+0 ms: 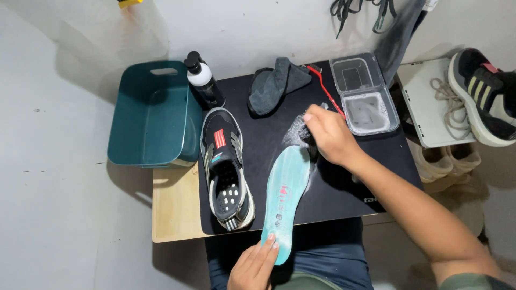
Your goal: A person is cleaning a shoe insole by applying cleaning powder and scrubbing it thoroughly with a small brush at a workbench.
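Right hand grips a brush on the foamy far end of the teal insole; left hand pins its near end with flat fingers; the rest looks unscrubbed

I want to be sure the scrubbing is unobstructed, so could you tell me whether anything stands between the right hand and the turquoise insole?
Nothing visible does. The right hand is at the top end of the insole, with foam beside it. The left hand touches the bottom end. The sneaker lies to the side, apart.

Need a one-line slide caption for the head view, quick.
Left hand steadies a teal insole on a black mat while right hand works its sudsy toe end.
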